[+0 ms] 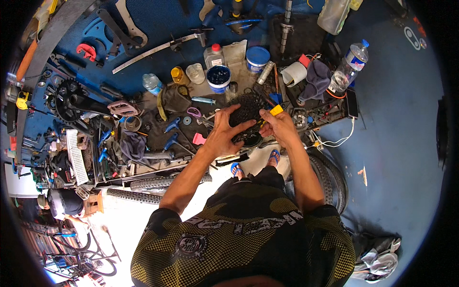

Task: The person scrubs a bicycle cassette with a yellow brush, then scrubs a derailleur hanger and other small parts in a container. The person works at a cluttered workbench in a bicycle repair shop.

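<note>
one: we're looking down on a cluttered workbench (pixel 192 129), and a dark, toothed cog cluster (pixel 246 109) is sitting right between the two hands, toward the near edge!

two: we're seeing the left hand (pixel 225 131) working wide, its fingers spreading open over the cluster's left side; thumb and fingertips are standing well apart.

one: and the right hand (pixel 279 128)?

two: it's closing at the cluster's right side, thumb and forefinger pinching a small yellow piece (pixel 276 110). we're not managing to tell what that piece is.

one: around them, we're spotting purple-handled scissors (pixel 194 112) lying left of the left hand, with a pink piece (pixel 199 138) resting near its wrist.

two: behind the cluster, a blue-and-white tub (pixel 219 87) is standing uncovered, showing dark contents, and a blue-lidded tub (pixel 258 56) is standing to its right.
</note>
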{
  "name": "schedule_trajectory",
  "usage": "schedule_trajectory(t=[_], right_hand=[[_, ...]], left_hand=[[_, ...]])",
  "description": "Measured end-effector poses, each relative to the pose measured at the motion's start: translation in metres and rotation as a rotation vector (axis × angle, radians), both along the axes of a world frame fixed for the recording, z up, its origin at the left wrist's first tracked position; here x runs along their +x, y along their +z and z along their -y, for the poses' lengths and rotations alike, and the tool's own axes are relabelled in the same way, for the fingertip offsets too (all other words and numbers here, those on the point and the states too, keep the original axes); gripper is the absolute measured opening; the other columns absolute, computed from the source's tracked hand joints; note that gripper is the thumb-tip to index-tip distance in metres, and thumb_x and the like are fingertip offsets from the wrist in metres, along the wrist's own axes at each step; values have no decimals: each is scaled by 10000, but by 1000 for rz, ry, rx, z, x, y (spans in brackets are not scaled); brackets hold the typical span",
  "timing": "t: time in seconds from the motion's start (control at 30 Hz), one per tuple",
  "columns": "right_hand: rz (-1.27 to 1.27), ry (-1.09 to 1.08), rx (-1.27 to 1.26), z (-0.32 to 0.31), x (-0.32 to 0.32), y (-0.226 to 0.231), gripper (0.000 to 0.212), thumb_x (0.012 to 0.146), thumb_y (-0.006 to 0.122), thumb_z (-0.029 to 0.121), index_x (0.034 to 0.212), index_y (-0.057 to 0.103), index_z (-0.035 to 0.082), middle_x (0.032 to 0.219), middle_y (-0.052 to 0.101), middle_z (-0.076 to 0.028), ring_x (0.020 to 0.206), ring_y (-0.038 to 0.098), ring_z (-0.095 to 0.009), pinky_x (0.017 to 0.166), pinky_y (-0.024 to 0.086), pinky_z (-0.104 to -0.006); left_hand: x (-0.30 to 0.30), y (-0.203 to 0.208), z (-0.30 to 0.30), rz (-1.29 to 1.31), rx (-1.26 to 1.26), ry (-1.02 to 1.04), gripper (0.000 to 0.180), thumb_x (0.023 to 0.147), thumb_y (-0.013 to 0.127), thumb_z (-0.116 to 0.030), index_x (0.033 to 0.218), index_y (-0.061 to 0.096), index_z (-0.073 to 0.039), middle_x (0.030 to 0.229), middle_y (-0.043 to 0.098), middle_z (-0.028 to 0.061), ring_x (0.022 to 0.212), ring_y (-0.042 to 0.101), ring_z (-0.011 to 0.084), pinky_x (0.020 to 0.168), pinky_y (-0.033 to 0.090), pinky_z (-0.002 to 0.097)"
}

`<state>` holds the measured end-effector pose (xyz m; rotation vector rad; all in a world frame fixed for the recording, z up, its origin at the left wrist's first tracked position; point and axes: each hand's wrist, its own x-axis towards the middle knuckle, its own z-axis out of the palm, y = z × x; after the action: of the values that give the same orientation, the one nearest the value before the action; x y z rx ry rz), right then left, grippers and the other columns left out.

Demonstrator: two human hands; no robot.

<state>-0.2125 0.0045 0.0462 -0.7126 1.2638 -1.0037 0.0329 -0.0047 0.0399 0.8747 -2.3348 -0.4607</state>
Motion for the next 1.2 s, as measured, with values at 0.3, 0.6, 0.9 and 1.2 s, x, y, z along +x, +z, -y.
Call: schedule_trajectory(t=[0.3, 0.6, 0.9, 1.2], right_hand=[[149, -126, -136, -4, -28, -43, 355, 925, 850, 242, 1099, 631, 23, 833, 652, -11, 553, 659, -140, 528, 605, -314], [198, 37, -168, 28, -33, -55, 297, 967, 808, 239, 1114, 651, 33, 851, 622, -3, 571, 638, -122, 515, 596, -331], [-214, 27, -274, 67, -17, -49, 470, 996, 751, 464, 1122, 758, 11, 732, 671, -21, 632, 661, -111, 599, 567, -287], [-399, 106, -370, 65, -25, -77, 275, 1032, 707, 293, 1086, 763, 29, 820, 725, -67, 753, 754, -156, 657, 614, -318]], left_hand=[[31, -32, 35, -669, 352, 356, 862, 914, 787, -483, 1602, 433, -103, 1615, 412, 200, 1459, 442, 390, 1139, 399, 534], [16, -14, 51, -1223, 1490, 333, 802, 1015, 572, -668, 1536, 494, -63, 1493, 594, 138, 1394, 546, 322, 1194, 398, 545], [49, -45, 47, -1482, 1516, 70, 575, 1070, 547, -559, 1392, 620, -88, 1297, 727, 95, 1143, 726, 256, 969, 608, 437], [67, -25, 37, -1556, 1313, 193, 594, 1091, 511, -538, 1464, 548, -77, 1379, 665, 127, 1213, 687, 310, 1009, 593, 479]])
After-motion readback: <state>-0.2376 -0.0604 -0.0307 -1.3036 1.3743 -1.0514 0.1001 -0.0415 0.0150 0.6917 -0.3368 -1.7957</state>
